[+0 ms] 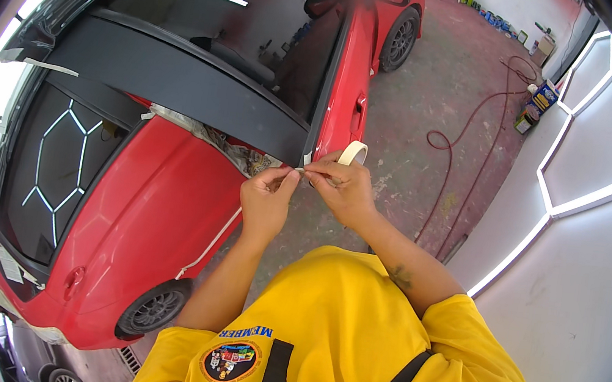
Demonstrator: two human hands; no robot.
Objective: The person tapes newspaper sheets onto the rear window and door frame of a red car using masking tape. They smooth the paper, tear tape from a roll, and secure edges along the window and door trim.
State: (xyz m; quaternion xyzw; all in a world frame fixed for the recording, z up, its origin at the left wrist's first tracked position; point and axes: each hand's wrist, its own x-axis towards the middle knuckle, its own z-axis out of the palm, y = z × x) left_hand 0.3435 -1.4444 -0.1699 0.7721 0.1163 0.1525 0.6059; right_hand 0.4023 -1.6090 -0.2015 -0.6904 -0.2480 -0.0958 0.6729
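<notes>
My left hand [267, 200] is closed in a pinch at the corner of the car's dark door frame [204, 91]. A small pale strip of masking tape [299, 170] shows at its fingertips. Right beside it, my right hand [348, 194] pinches at the same spot, fingertips almost meeting the left ones. The cream roll of masking tape [355, 152] sits upright against the fingers of my right hand. Another short pale piece of tape [307, 159] lies on the frame's edge just above. The red door panel [348, 97] extends beyond my hands.
The red car body [159, 203] fills the left side, with crumpled masking paper [213, 140] in the door gap. A red hose [474, 128] winds over the floor. Cans [538, 105] stand by the right wall, which carries hexagonal light strips [552, 175].
</notes>
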